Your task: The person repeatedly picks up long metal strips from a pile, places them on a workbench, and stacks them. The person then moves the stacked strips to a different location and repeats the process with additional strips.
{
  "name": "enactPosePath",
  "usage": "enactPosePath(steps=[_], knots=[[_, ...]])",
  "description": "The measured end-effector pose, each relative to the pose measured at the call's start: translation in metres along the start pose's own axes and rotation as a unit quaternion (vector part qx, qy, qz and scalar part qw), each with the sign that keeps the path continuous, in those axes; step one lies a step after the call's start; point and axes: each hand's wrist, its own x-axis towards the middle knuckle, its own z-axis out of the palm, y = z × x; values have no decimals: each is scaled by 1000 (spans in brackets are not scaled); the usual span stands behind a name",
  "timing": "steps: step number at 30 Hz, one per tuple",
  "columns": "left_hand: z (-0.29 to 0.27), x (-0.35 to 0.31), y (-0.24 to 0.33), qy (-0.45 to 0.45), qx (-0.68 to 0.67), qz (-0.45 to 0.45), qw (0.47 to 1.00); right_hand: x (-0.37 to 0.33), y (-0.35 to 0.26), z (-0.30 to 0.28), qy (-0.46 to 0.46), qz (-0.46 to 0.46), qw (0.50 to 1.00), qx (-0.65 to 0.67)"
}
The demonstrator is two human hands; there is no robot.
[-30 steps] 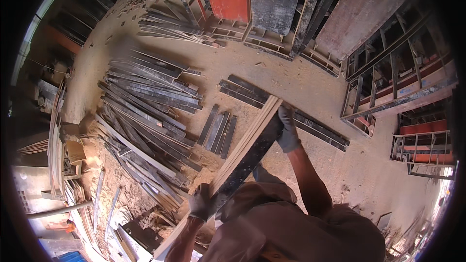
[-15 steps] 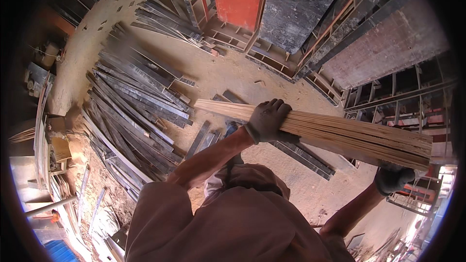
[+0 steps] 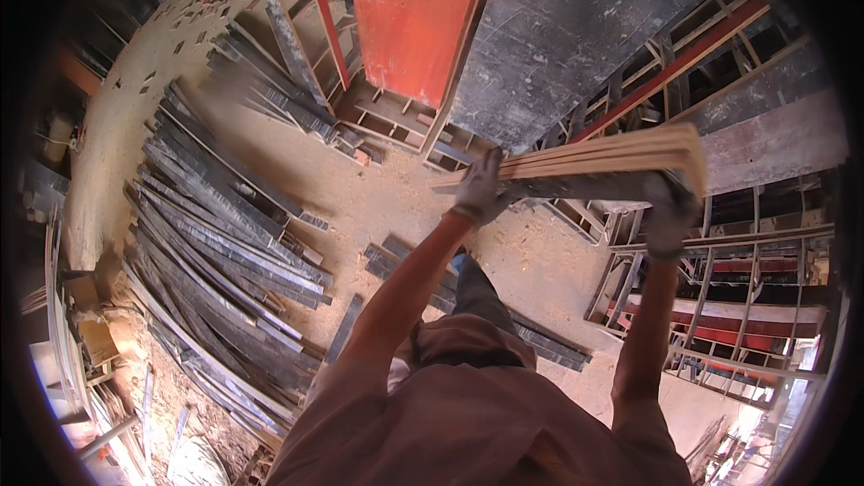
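Note:
A stack of long wooden boards (image 3: 603, 155) is held out ahead of me, its pale layered edges uppermost and a dark face below. My left hand (image 3: 481, 191), in a grey glove, is closed around the stack near its narrow-looking left end. At the right end my right hand (image 3: 668, 223), also gloved, grips the boards from below; motion blurs its fingers. Both arms stretch forward. On the ground below, a few dark boards (image 3: 547, 340) lie beside my leg.
Many dark boards (image 3: 216, 243) lie in a spread pile on the left. Ahead stand a red panel (image 3: 414, 18) and a large black panel (image 3: 576, 36), both framed in timber. Slatted wooden frames (image 3: 747, 297) stand at the right. Sandy ground (image 3: 387, 198) lies between.
The board stack has swung forward and up, away from my body. My right hand rose with its end, and both hands kept their hold. The view has shifted to the right.

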Motion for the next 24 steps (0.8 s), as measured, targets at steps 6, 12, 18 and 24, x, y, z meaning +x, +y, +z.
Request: enactPosePath(steps=[6,12,18,24], knots=[[-73,-136,-118,43,-38,-352,934,232,107,107,35,-37,978,201],[-145,-379,-42,241,46,-674,697,441,217,113,13,-93,974,208],[-40,-467,97,374,93,-793,471,503,268,143,-94,-54,978,-180],[104,-471,184,446,-86,-783,426,394,307,140,-250,162,952,-66]])
